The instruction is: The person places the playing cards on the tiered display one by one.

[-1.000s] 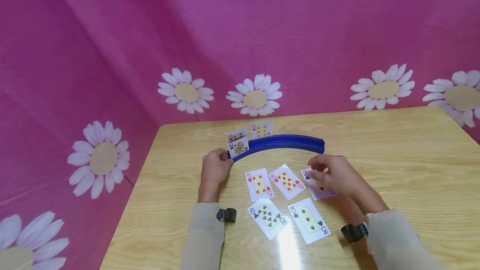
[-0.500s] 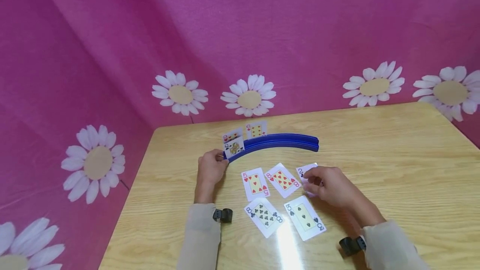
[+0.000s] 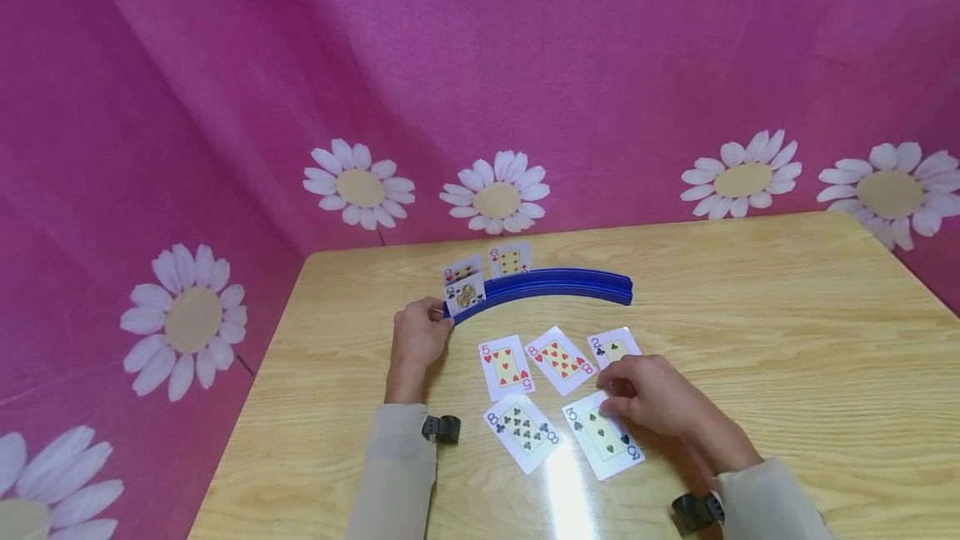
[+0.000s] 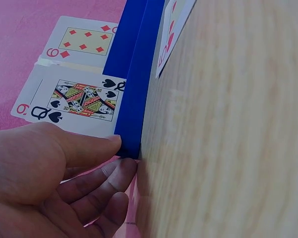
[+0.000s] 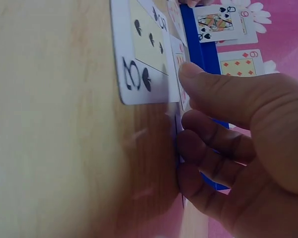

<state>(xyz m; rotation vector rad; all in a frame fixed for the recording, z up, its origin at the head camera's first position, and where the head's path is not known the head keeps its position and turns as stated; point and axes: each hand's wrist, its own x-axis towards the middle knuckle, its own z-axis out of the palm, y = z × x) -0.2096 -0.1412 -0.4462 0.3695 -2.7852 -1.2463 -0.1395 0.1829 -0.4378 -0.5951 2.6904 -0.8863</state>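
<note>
My left hand (image 3: 418, 338) pinches the left end of a curved blue playing-card holder (image 3: 562, 280), thumb on its front face and fingers behind in the left wrist view. In its slots stand a queen of spades (image 4: 82, 101), a red hearts card (image 3: 462, 268) partly hidden behind it, and a six of diamonds (image 3: 510, 260). My right hand (image 3: 660, 398) hovers with loosely bent fingers over the three of spades (image 3: 600, 440) and partly covers the two of clubs (image 3: 613, 345). In the right wrist view, a gap shows between thumb and fingers, with nothing gripped.
Face up on the wooden table (image 3: 787, 315) also lie a five of hearts (image 3: 505, 369), an eight of hearts (image 3: 558, 361) and an eight of clubs (image 3: 521, 432). A pink curtain (image 3: 600, 65) with daisies hangs behind the table.
My right hand has moved from over the two of clubs toward me, to the upper edge of the three of spades. My left hand keeps its pinch on the card holder.
</note>
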